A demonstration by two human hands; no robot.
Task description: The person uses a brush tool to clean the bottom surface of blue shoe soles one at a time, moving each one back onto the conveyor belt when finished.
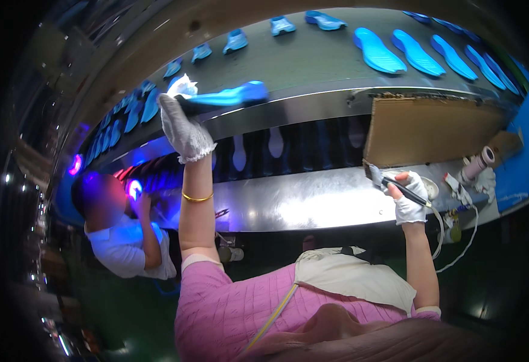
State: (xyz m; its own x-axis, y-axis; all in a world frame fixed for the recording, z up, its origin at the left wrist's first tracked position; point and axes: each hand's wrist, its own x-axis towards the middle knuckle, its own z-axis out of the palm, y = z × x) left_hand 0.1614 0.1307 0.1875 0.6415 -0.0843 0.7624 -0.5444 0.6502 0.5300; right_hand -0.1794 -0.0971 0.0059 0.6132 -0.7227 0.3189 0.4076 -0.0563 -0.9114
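Note:
My left hand [182,127], in a white knit glove, is stretched up to the conveyor belt [313,63] and grips the heel end of a blue shoe sole [231,95] at the belt's near edge. My right hand [408,196], also gloved, holds a dark-handled brush [391,181] with its bristles pointing up-left, just below a sheet of brown cardboard [433,130]. Several more blue soles [376,51] lie in rows along the belt.
A shiny metal panel [313,205] runs below the belt. Another person in a white shirt [125,247] stands at the left by a purple-lit opening. A white roll [479,163] and cables [458,241] sit at the right end of the machine.

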